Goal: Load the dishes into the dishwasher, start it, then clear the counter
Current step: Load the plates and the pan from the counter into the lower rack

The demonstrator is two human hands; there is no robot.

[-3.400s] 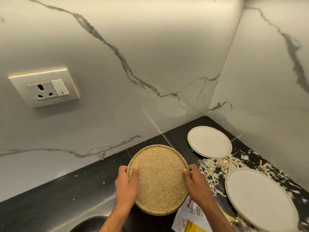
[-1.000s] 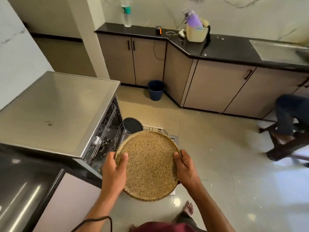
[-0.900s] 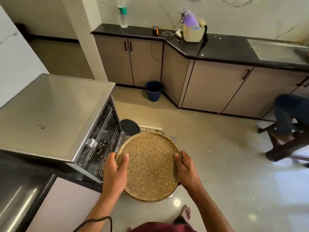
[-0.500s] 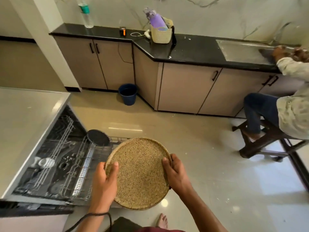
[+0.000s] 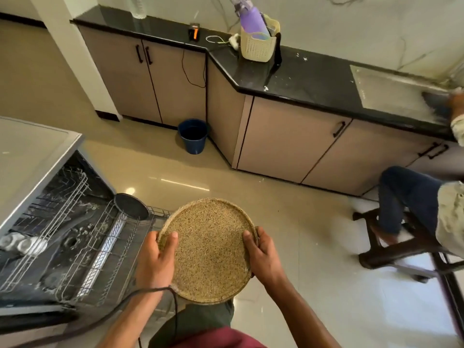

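Gripping opposite rims of a speckled tan plate (image 5: 208, 249), the left hand (image 5: 155, 262) and right hand (image 5: 263, 259) hold it over the floor, just right of the open dishwasher's pulled-out lower rack (image 5: 100, 259), where a dark round dish (image 5: 130, 205) stands.

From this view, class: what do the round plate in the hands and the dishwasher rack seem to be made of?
Plate: likely speckled husk or fibre composite, matte; grainy tan surface, no glare.
Dishwasher rack: coated metal wire, by its thin pale grid; coating unclear.

1 head camera looks steeply down, near the hands (image 5: 208, 257), dishwasher (image 5: 57, 237) left.
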